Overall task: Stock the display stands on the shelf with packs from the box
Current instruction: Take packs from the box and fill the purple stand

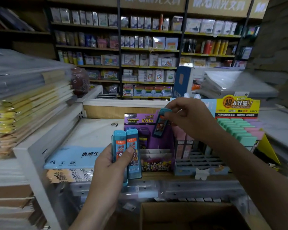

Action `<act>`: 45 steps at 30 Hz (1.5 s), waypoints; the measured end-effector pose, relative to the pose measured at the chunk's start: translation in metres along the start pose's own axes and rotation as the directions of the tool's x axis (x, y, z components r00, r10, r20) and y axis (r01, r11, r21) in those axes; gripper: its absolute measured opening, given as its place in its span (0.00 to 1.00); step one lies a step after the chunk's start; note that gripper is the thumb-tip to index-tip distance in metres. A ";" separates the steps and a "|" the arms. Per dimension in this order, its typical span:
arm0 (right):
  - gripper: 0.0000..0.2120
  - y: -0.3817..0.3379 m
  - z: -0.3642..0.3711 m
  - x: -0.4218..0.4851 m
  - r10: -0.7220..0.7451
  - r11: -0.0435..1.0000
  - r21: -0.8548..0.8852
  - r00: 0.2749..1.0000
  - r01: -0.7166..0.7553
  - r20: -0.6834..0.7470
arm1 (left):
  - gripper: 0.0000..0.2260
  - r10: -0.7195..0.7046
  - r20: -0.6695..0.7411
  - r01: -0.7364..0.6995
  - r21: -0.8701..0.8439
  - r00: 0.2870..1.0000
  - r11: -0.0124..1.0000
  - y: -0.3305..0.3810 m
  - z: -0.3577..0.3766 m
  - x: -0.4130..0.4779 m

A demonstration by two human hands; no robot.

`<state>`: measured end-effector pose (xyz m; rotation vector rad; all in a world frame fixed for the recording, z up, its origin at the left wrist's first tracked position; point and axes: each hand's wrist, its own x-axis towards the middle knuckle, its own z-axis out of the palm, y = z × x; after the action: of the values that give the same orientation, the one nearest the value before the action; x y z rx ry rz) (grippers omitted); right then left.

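**A:** What carries everything?

**B:** A white-framed shelf (156, 175). Below its front edge sits an open cardboard box (186, 205) (its inside is too dark to read).

**A:** And on the shelf?

**B:** A flat B5 paper pack (83, 146) lies towards the left side. Three display stands stand in a row towards the right. The yellow display stand (238, 105) is nearest the right end and holds rows of green and pink items. The pale-blue display stand (201, 170) is just beside it. The purple display stand (156, 163) touches that one's left side, has dark packs along its back row, and shows white dividers in front.

**A:** The hands?

**B:** The left hand (110, 166) is over the shelf's front edge, just left of the purple stand. Its fingers are curled round two teal pencil-lead packs (133, 155), and the thumb lies across their fronts. The packs are upright, side by side and touching.

**A:** The other?

**B:** The right hand (189, 120) is raised over the stands. Its fingertips pinch the top end of a third teal pack (160, 125). That pack hangs tilted in front of the purple stand's back card, above its compartments. I cannot tell whether its lower end touches the stand.
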<state>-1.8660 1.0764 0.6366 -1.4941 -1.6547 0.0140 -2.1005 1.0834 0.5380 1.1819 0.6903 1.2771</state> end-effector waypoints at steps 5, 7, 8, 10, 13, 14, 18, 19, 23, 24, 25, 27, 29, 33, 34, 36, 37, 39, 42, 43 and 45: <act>0.06 0.007 0.013 0.007 -0.062 0.997 -0.050 0.996 0.065 0.059 | 0.08 -0.008 -0.024 0.008 0.003 1.000 1.000 -0.002 0.001 0.003; 0.05 0.009 0.017 0.008 -0.068 0.995 -0.065 0.996 0.072 0.066 | 0.08 -0.005 -0.027 0.006 0.015 1.000 1.000 -0.003 0.003 0.004; 0.05 0.010 0.019 0.008 -0.065 0.995 -0.070 0.995 0.070 0.074 | 0.08 -0.006 -0.026 0.006 0.018 1.000 1.000 -0.003 0.003 0.004; 0.06 0.013 0.022 0.009 -0.057 0.993 -0.093 0.994 0.065 0.088 | 0.08 -0.008 -0.028 0.008 0.018 1.000 1.000 -0.004 0.005 0.004; 0.06 0.014 0.026 0.008 -0.054 0.991 -0.120 0.995 0.064 0.088 | 0.08 -0.007 -0.043 0.008 0.024 0.999 1.000 -0.006 0.006 0.004; 0.06 0.014 0.027 0.007 -0.057 0.988 -0.136 0.994 0.069 0.090 | 0.07 -0.010 -0.050 0.011 0.022 0.999 1.000 -0.008 0.007 0.005; 0.03 0.012 0.034 0.003 -0.088 0.960 -0.257 0.989 0.116 0.115 | 0.07 -0.021 -0.064 0.022 0.013 0.998 1.000 -0.014 0.010 0.005; 0.04 0.011 0.036 0.002 -0.089 0.951 -0.284 0.988 0.122 0.125 | 0.07 -0.020 -0.063 0.021 0.013 0.998 1.000 -0.015 0.010 0.005; 0.06 0.012 0.041 -0.001 -0.145 0.915 -0.362 0.982 0.181 0.124 | 0.06 -0.011 -0.058 0.012 0.022 0.998 1.000 -0.017 0.012 0.003; 0.06 0.012 0.042 -0.002 -0.164 0.904 -0.380 0.980 0.197 0.117 | 0.06 -0.013 -0.058 0.014 0.021 0.998 1.000 -0.018 0.013 0.003; 0.07 0.012 0.042 -0.003 -0.184 0.889 -0.404 0.977 0.214 0.111 | 0.06 -0.015 -0.056 0.016 0.023 0.998 1.000 -0.018 0.013 0.003; 0.09 0.011 0.045 -0.005 -0.222 0.847 -0.472 0.970 0.244 0.103 | 0.07 -0.017 -0.052 0.019 0.038 0.998 0.999 -0.019 0.014 0.002; 0.11 0.011 0.046 -0.008 -0.245 0.809 -0.527 0.964 0.260 0.101 | 0.07 -0.021 -0.047 0.023 0.049 0.999 0.999 -0.020 0.015 0.002; 0.09 0.009 0.041 -0.008 -0.258 0.838 -0.483 0.964 0.256 0.063 | 0.08 -0.010 -0.017 0.011 0.062 1.000 0.998 -0.019 0.017 0.000; 0.08 0.007 0.038 -0.007 -0.254 0.863 -0.441 0.966 0.245 0.039 | 0.09 -0.006 -0.013 0.007 0.063 1.000 0.998 -0.018 0.017 0.000; 0.06 0.003 0.031 -0.009 -0.213 0.927 -0.316 0.977 0.200 -0.005 | 0.10 -0.003 -0.010 0.004 0.056 1.000 0.998 -0.019 0.018 0.000; 0.04 0.002 0.027 -0.011 -0.182 0.955 -0.245 0.983 0.170 -0.029 | 0.09 0.002 -0.004 -0.002 0.051 1.000 0.999 -0.019 0.019 0.000; 0.02 -0.001 0.022 -0.018 -0.125 0.989 -0.092 0.990 0.119 -0.065 | 0.08 0.012 0.010 -0.012 0.038 1.000 0.999 -0.018 0.021 0.000; 0.03 -0.003 0.017 -0.027 -0.026 0.994 0.104 1.000 0.028 -0.016 | 0.09 0.029 0.036 -0.029 0.025 0.999 0.999 -0.017 0.025 -0.001; 0.03 -0.005 0.016 -0.029 0.002 0.989 0.145 1.000 -0.006 0.028 | 0.10 0.040 0.042 -0.041 0.022 0.998 0.999 -0.016 0.027 -0.001; 0.03 -0.008 0.015 -0.032 0.046 0.974 0.213 0.988 -0.077 0.146 | 0.13 0.057 0.052 -0.058 0.025 0.997 0.998 -0.015 0.031 -0.002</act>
<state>-1.8843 1.0561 0.6132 -1.4016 -1.6580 0.3321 -2.0678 1.0747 0.5330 1.2595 0.6411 1.2847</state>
